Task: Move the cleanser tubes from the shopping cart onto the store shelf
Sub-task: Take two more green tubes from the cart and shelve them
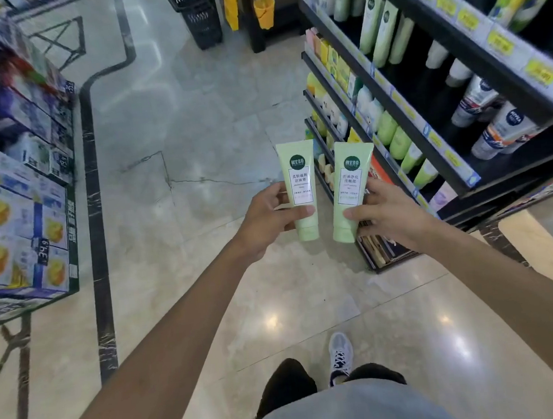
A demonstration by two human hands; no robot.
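Two pale green cleanser tubes are held up side by side over the aisle floor, each upright with its cap downward and its flat crimped end on top, so that the long axes run nearly vertical and nearly parallel, a narrow gap being left between them. The left tube (301, 190) is gripped low on its body by the left hand (269, 220), with the thumb laid across the front just above the cap and the other fingers curled behind; the right tube (351, 188) is gripped in the same way by the right hand (390, 215), whose thumb is pressed over the lower front. Both hands are closed round their tubes and nothing else is carried. The store shelf (430, 133) stands to the right and ahead, so the right hand is judged the nearer, and the coming move is judged to be a carry rightward and forward into a tier where matching green tubes (379, 27) are already stood. The tiers are fronted by yellow price tags and are crowded, so a free slot has to be picked out. No shopping cart is seen; a black basket (197, 14) stands far down the polished floor (192, 116), and stacked boxes (16, 217) are displayed at the left.
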